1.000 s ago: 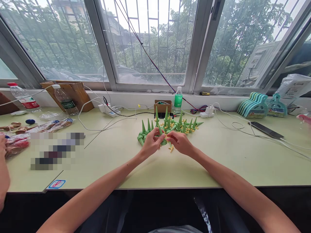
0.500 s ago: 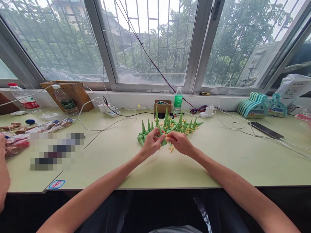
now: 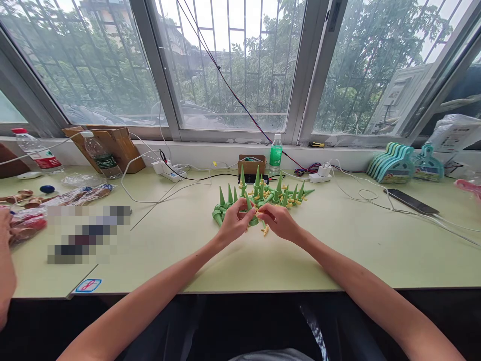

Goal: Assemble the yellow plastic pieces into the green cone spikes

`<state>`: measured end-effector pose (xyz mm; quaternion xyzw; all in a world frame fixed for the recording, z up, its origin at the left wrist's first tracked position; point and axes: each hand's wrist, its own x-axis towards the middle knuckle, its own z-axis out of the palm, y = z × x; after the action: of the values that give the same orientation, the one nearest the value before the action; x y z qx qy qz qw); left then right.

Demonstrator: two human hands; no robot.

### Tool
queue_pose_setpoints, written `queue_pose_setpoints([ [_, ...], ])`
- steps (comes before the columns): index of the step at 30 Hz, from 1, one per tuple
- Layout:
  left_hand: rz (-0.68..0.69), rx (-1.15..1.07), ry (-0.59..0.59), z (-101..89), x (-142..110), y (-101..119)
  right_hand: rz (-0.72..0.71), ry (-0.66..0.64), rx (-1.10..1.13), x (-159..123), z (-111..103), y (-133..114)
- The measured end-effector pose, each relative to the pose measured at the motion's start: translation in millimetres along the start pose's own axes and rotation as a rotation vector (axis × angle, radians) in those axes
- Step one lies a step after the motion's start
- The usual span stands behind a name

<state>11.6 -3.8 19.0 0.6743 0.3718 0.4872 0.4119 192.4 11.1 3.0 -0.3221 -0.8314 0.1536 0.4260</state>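
Note:
My left hand (image 3: 236, 221) is closed around a green plant watering spike (image 3: 247, 201), whose pointed tip rises above the fingers. My right hand (image 3: 281, 221) meets it from the right, fingertips pinched on a small yellow valve at the spike's side; the fingers partly cover the valve. Just behind both hands lies a cluster of green spikes (image 3: 278, 189), several upright on their caps and others on their sides, many with yellow valves. A loose-looking yellow valve piece (image 3: 265, 230) rests on the table below my right fingers.
A green-labelled bottle (image 3: 275, 155) and small cardboard box (image 3: 251, 164) stand behind the cluster. White cables and a phone (image 3: 411, 201) lie at right, near teal dustpan-like pieces (image 3: 391, 164). Another person's hand (image 3: 5, 230) is at far left by bagged items (image 3: 28, 228).
My hands and the spike hold almost the same position. The other person's hand at the far left has shifted slightly.

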Motion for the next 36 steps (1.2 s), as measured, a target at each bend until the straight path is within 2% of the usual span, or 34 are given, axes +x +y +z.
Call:
queue_pose_setpoints([
  [36, -0.005, 0.029, -0.009, -0.4, -1.0, 1.4, 0.017, -0.018, 0.022, -0.6, -0.2, -1.0],
])
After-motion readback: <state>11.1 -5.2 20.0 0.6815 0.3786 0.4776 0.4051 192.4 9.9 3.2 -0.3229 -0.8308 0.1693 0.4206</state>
